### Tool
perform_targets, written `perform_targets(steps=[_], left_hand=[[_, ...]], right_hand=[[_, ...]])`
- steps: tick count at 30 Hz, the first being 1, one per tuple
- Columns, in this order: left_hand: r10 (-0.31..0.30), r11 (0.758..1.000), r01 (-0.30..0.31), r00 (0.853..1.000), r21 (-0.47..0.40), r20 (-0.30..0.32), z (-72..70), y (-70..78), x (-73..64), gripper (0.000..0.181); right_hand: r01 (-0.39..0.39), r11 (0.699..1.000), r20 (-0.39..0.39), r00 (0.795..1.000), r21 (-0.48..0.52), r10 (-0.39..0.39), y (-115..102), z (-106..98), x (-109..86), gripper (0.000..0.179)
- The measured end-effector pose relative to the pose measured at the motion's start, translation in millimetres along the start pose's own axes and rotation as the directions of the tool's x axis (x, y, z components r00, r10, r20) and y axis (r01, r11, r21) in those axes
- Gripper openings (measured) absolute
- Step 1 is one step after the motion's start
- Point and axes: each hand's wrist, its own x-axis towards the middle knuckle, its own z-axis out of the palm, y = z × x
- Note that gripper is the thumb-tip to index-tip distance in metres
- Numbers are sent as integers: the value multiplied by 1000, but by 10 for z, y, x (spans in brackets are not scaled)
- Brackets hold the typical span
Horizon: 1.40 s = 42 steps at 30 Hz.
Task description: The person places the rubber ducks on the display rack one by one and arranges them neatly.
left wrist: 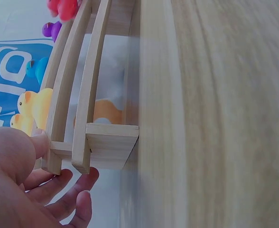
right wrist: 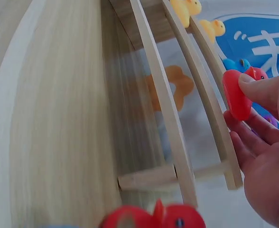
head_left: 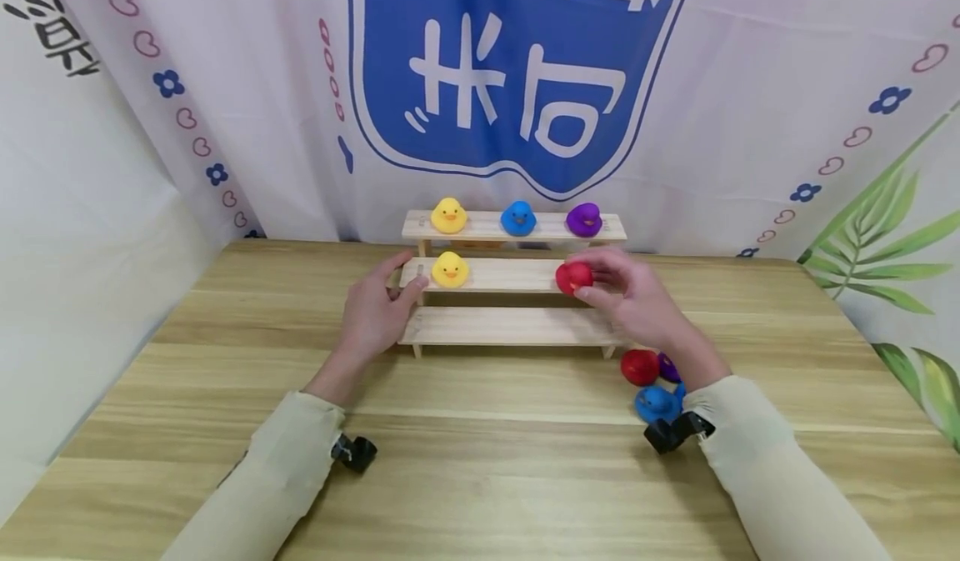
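Observation:
My right hand [head_left: 633, 290] pinches a red rubber duck [head_left: 573, 277] between thumb and fingers, over the right part of the middle plank of a three-tier wooden shelf [head_left: 510, 326]. In the right wrist view the held duck [right wrist: 237, 95] is right at that plank's edge. At the left end, my left hand [head_left: 377, 307] grips the middle plank, thumb [left wrist: 40, 142] on one side and fingers curled around the other. Close by the left thumb sits a yellow duck [head_left: 450, 270]. On the top plank stand another yellow duck [head_left: 448, 216], a blue duck [head_left: 518, 218] and a purple duck [head_left: 584, 220].
On the table [head_left: 480, 461] beneath my right forearm lie a red duck [head_left: 640, 367], a blue duck [head_left: 657, 404] and a partly hidden purple duck [head_left: 668, 368]. A printed curtain [head_left: 300, 127] hangs behind the shelf. The lowest plank is nearest me.

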Motion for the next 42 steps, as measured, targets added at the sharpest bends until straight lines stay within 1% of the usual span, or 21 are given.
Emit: perform_targets(steps=[6, 12, 16, 20, 22, 25, 30, 37, 42], left_hand=[[-6, 1000, 6, 1000, 5, -1, 12, -5, 27, 58], [-10, 1000, 10, 1000, 3, 13, 28, -7, 44, 59], [-9, 1000, 9, 1000, -2, 11, 14, -16, 37, 59], [0, 1000, 0, 1000, -3, 11, 15, -6, 34, 59], [-1, 1000, 1, 1000, -1, 10, 15, 0, 33, 59], [-11, 1000, 11, 1000, 0, 13, 12, 6, 30, 59], [-20, 1000, 20, 1000, 8, 18, 11, 9, 30, 59], [-24, 1000, 24, 1000, 14, 14, 11, 7, 23, 59], [-20, 1000, 20, 1000, 16, 11, 2, 6, 15, 59]], right_hand=[[-14, 1000, 43, 999, 0, 14, -56, 131, 94, 35], [-33, 999, 41, 999, -38, 35, -109, 252, 146, 36], [-39, 997, 31, 999, -60, 41, -146, 335, 185, 36], [-100, 992, 19, 995, -78, 102, -188, 378, 204, 39], [-138, 987, 20, 990, -79, 140, -206, 394, 214, 42], [-170, 983, 26, 985, -68, 172, -226, 420, 238, 45], [-176, 982, 25, 984, -65, 177, -241, 462, 273, 45], [-139, 988, -10, 990, -65, 139, -266, 523, 296, 40], [-137, 990, -28, 990, -44, 136, -271, 570, 320, 41]])
